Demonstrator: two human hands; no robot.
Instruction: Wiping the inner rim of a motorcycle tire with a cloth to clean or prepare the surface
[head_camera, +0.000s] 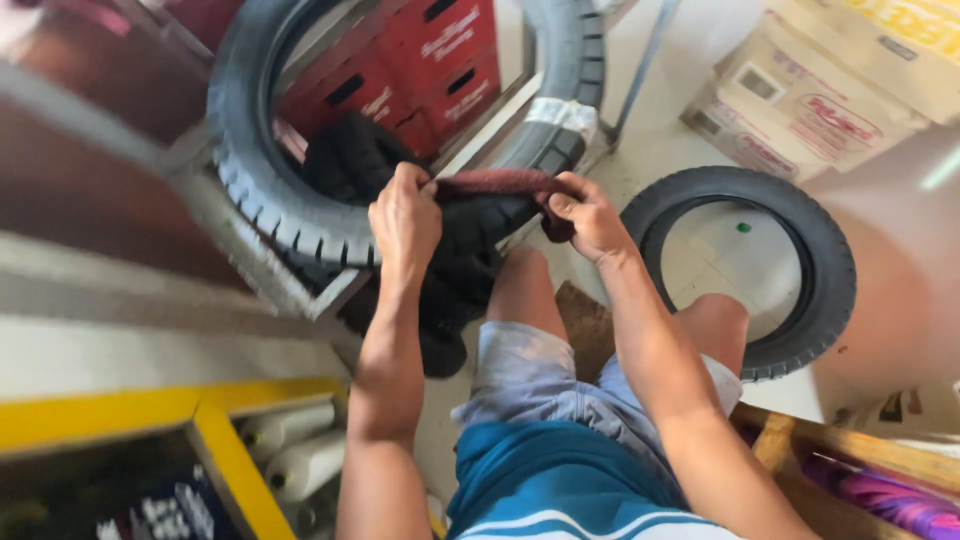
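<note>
My left hand (404, 218) and my right hand (588, 218) each grip one end of a dark red cloth (497, 182), stretched between them. The cloth lies over a black knobby tyre (470, 250) standing upright in front of my knees. My left hand presses on the tyre's top left, my right hand holds the cloth's bunched end at the right. The lower part of that tyre is hidden behind my legs and shorts.
A larger black tyre (250, 170) leans against a metal frame behind, with red crates (430, 60) seen through it. Another tyre (800, 250) lies flat on the pale floor at right. Cardboard boxes (820, 90) stand at the back right. A yellow-edged shelf (215, 440) with white rolls sits at the lower left.
</note>
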